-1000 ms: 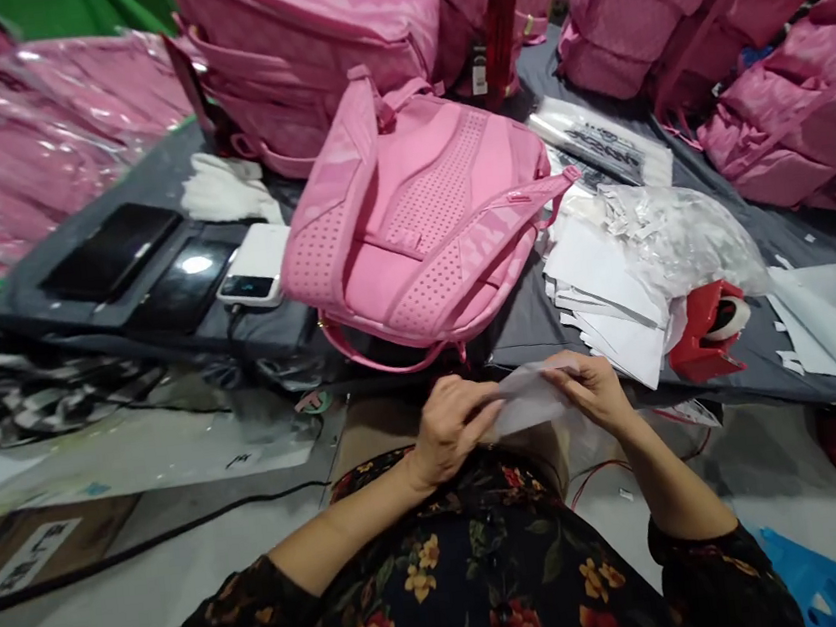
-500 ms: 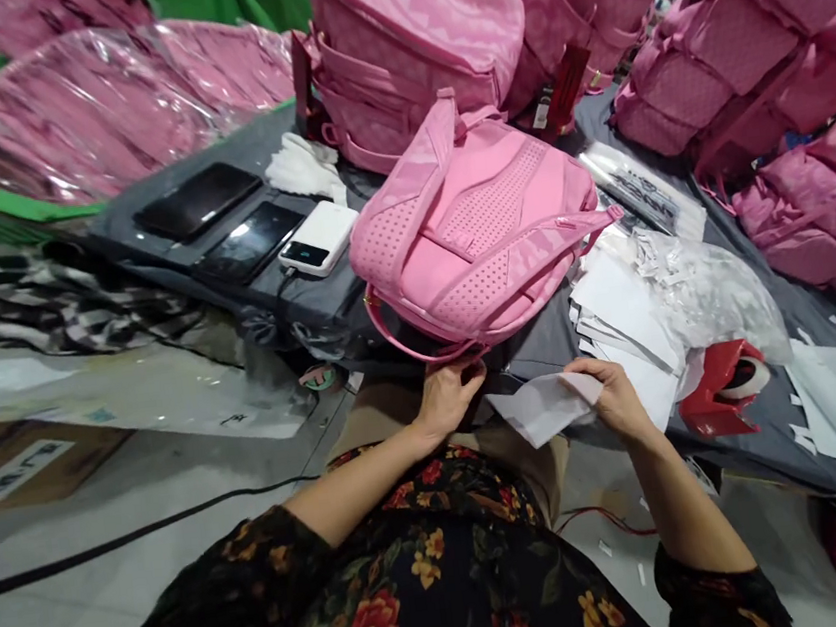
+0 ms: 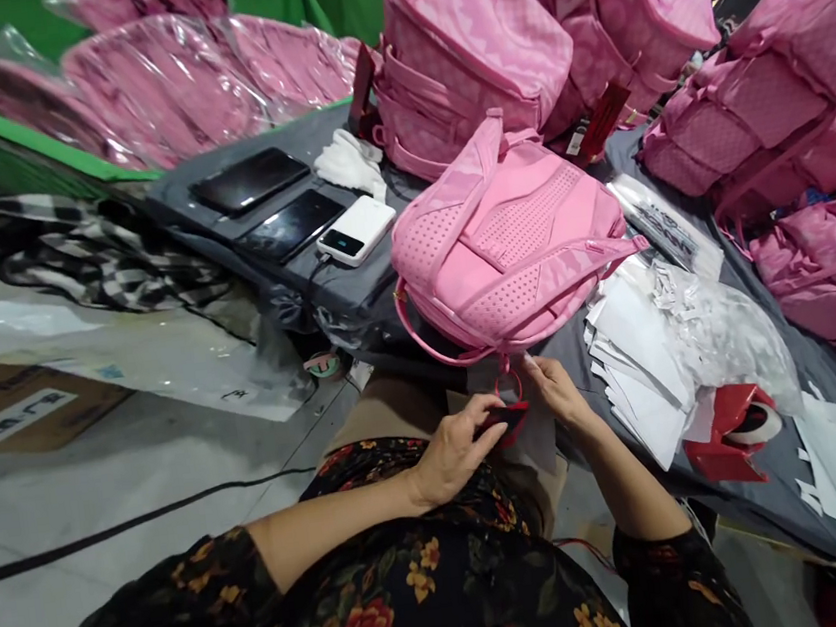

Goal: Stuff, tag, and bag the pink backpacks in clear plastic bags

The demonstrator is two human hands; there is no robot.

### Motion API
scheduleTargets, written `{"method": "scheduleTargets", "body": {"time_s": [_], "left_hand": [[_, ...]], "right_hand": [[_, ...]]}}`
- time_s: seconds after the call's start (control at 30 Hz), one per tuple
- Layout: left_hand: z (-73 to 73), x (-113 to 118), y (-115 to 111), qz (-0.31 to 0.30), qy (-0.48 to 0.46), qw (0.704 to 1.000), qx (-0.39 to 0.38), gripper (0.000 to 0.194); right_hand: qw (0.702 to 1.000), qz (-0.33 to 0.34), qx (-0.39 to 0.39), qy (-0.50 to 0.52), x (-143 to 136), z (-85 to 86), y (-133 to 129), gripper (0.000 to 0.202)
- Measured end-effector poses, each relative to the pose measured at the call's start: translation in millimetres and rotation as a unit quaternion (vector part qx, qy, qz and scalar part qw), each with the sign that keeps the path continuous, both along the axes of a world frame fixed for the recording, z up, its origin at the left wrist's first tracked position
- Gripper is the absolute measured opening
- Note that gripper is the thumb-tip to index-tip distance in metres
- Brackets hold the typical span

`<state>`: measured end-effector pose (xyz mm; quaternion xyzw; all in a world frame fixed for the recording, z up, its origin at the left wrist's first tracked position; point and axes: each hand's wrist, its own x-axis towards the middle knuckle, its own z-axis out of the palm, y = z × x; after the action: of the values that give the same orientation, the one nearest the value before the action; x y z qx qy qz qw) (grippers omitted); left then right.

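Note:
A pink backpack (image 3: 508, 243) lies on the dark cloth-covered table in front of me, its padded, perforated straps facing up. From its near edge a red loop (image 3: 508, 384) hangs down to a red and black hang tag (image 3: 510, 422). My left hand (image 3: 458, 450) is closed on this tag between thumb and fingers. Close to the loop, just right of it, my right hand (image 3: 559, 393) is closed on a thin white paper sheet (image 3: 535, 446), which hangs below and behind the tag. Part of the sheet is hidden by the tag and hands.
Loose white sheets (image 3: 633, 349), a clear plastic bag (image 3: 728, 318) and a red tape dispenser (image 3: 734, 433) lie right. A white power bank (image 3: 357, 230), dark phones (image 3: 252, 179) and a white glove (image 3: 352, 163) sit left. More pink backpacks (image 3: 465, 66) stand behind.
My left hand has gone from the backpack's near edge to the hang tag, now in view. My right hand has brought the paper leftward, under the backpack's edge. The view has shifted slightly.

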<state>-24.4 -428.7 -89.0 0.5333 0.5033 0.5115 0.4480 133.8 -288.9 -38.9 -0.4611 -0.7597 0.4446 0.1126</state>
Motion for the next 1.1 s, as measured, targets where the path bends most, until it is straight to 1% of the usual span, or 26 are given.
{"method": "scheduleTargets", "body": {"time_s": [0.07, 0.13, 0.2, 0.23, 0.27, 0.33, 0.37, 0.4, 0.43, 0.47, 0.53, 0.57, 0.6, 0.63, 0.7, 0.8, 0.9, 1.0, 1.1], "left_hand": [[-5.4, 2.4, 2.9, -0.022, 0.093, 0.993, 0.067, 0.027], [-9.5, 1.6, 7.6, -0.038, 0.165, 0.977, 0.131, 0.029], [-11.3, -2.3, 10.9, -0.029, 0.189, 0.967, 0.167, 0.028], [-11.6, -5.0, 11.7, -0.004, 0.176, 0.971, 0.164, 0.027], [-12.0, -8.0, 12.1, 0.037, 0.147, 0.978, 0.144, 0.026], [-13.2, -13.1, 13.2, 0.147, 0.041, 0.986, 0.064, 0.024], [-13.9, -14.6, 14.6, 0.195, -0.034, 0.980, 0.013, 0.025], [-14.4, -15.1, 16.8, 0.226, -0.119, 0.966, -0.037, 0.030], [-14.4, -14.5, 20.0, 0.234, -0.207, 0.947, -0.081, 0.037], [-13.7, -13.1, 23.9, 0.218, -0.292, 0.923, -0.120, 0.045], [-10.3, -8.4, 33.2, 0.148, -0.435, 0.869, -0.182, 0.053], [-8.0, -5.8, 38.1, 0.118, -0.482, 0.843, -0.205, 0.052], [-5.6, -3.3, 42.9, 0.104, -0.516, 0.821, -0.221, 0.049], [-3.6, -1.0, 47.2, 0.107, -0.538, 0.803, -0.232, 0.044], [-1.2, 2.6, 54.0, 0.141, -0.554, 0.786, -0.234, 0.033], [-2.3, 6.9, 58.9, 0.184, -0.540, 0.788, -0.232, 0.026], [-6.1, 10.9, 59.7, 0.203, -0.518, 0.799, -0.229, 0.030], [-8.0, 13.6, 60.3, 0.199, -0.506, 0.811, -0.215, 0.037], [-6.0, 14.5, 62.9, 0.186, -0.500, 0.821, -0.205, 0.038]], "right_hand": [[0.998, -0.029, -0.035, 0.035, -9.0, 2.0, -1.4, 0.056], [0.996, -0.038, -0.055, 0.056, -15.3, 5.2, -5.8, 0.053], [0.995, -0.043, -0.053, 0.073, -20.2, 6.2, -10.7, 0.044], [0.995, -0.047, -0.045, 0.080, -22.3, 5.6, -12.6, 0.039], [0.994, -0.053, -0.037, 0.086, -24.1, 4.4, -13.8, 0.033], [0.993, -0.065, -0.027, 0.098, -26.7, 1.5, -14.4, 0.025], [0.992, -0.068, -0.031, 0.103, -27.6, 0.3, -14.0, 0.022], [0.991, -0.069, -0.041, 0.107, -28.3, -0.5, -13.4, 0.021], [0.990, -0.066, -0.053, 0.109, -28.6, -0.8, -12.6, 0.020], [0.990, -0.062, -0.063, 0.109, -28.7, -0.8, -11.6, 0.020], [0.991, -0.050, -0.074, 0.103, -27.4, 0.2, -9.1, 0.021], [0.992, -0.044, -0.070, 0.101, -25.7, 1.0, -7.4, 0.023], [0.993, -0.035, -0.061, 0.097, -23.3, 2.0, -5.4, 0.025], [0.995, -0.022, -0.049, 0.089, -20.0, 3.1, -3.1, 0.028], [0.998, 0.009, -0.015, 0.057, -11.5, 5.5, 1.6, 0.033], [0.997, 0.023, 0.066, 0.023, 0.9, 8.0, 5.1, 0.039], [0.987, 0.011, 0.159, 0.035, 6.9, 9.2, 1.1, 0.037], [0.973, 0.024, 0.228, 0.012, 9.3, 14.4, -3.9, 0.032], [0.960, 0.025, 0.278, -0.037, 12.0, 25.9, -1.5, 0.031]]}}
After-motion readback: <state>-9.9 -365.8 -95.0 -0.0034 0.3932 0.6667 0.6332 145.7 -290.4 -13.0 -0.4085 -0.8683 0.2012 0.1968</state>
